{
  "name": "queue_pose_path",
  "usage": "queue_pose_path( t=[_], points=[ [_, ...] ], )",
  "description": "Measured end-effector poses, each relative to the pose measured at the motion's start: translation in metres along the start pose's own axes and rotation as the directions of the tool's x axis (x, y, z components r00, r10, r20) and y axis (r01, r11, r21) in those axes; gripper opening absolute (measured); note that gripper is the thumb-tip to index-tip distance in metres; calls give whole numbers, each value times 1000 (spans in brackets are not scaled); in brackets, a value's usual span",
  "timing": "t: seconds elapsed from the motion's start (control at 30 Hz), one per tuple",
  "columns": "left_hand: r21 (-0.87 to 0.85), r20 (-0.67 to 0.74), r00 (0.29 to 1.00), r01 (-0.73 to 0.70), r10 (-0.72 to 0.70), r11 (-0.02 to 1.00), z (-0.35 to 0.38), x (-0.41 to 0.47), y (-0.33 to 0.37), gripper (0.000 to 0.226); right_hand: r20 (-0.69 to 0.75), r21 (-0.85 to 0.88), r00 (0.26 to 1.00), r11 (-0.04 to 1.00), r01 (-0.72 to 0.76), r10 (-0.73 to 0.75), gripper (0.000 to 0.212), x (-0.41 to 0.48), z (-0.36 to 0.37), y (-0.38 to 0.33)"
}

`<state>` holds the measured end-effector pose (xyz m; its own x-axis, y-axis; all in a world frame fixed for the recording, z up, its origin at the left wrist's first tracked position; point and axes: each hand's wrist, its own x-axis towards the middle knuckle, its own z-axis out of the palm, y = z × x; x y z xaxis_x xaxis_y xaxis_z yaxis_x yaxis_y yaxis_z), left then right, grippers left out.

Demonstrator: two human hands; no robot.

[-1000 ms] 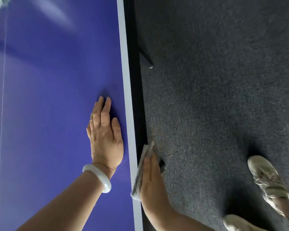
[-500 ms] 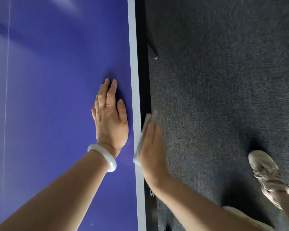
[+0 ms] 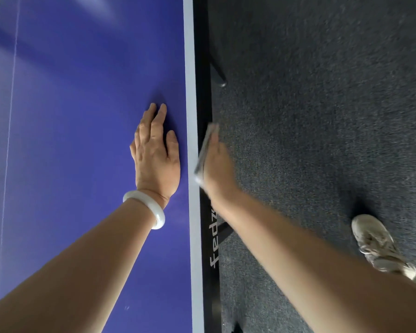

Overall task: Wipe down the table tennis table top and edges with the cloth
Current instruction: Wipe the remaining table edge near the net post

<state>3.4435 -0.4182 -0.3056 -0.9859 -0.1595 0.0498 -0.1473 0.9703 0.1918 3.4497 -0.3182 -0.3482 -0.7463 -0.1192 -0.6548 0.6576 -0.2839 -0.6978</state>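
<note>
Table top is blue, with a white border stripe along its right side and a black side edge dropping off below that.

Left hand: flat on the blue surface, palm down, fingers straight and pointing away from the person, just beside the stripe. It grips nothing. White bangle on that wrist.

Right hand: off the table's side, motion-blurred. Fingers look straight, pressing the cloth flat against the black side edge. Thumb is hidden, so I cannot tell whether it hooks round the cloth.

Cloth: pale, folded thin, sandwiched between right palm and side edge. Its long axis runs along the table edge, far end pointing away from the person and sticking out past the fingertips. Near end sits at the top corner by the stripe.

The 2 hands are level with each other, the stripe between them.

Also visible: white lettering on the side edge, 1 table leg on dark carpet, 1 pale shoe at right.
</note>
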Motion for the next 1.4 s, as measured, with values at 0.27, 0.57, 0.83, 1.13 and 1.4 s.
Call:
queue_pose_path(
  t=[0.27,0.57,0.83,1.13,1.4],
  points=[
    [-1,-23,1000,6,-6,1000,1,-4,3,48,91,-148,993,987,-59,73,34,-109,-18,96],
    [158,86,993,-97,84,983,-20,-101,-6,48,66,-224,997,974,-22,38,56,-100,-21,97],
    [83,128,986,-115,104,990,-29,-204,-46,53,-13,-9,999,999,38,-38,26,-166,-20,130],
    [72,73,991,-116,111,991,-24,-209,-50,50,227,-272,967,946,175,-114,66,-280,-33,205],
    [55,55,990,-130,127,990,-24,-209,-53,49,251,-448,967,880,158,-46,77,-236,-30,158]
  ],
)
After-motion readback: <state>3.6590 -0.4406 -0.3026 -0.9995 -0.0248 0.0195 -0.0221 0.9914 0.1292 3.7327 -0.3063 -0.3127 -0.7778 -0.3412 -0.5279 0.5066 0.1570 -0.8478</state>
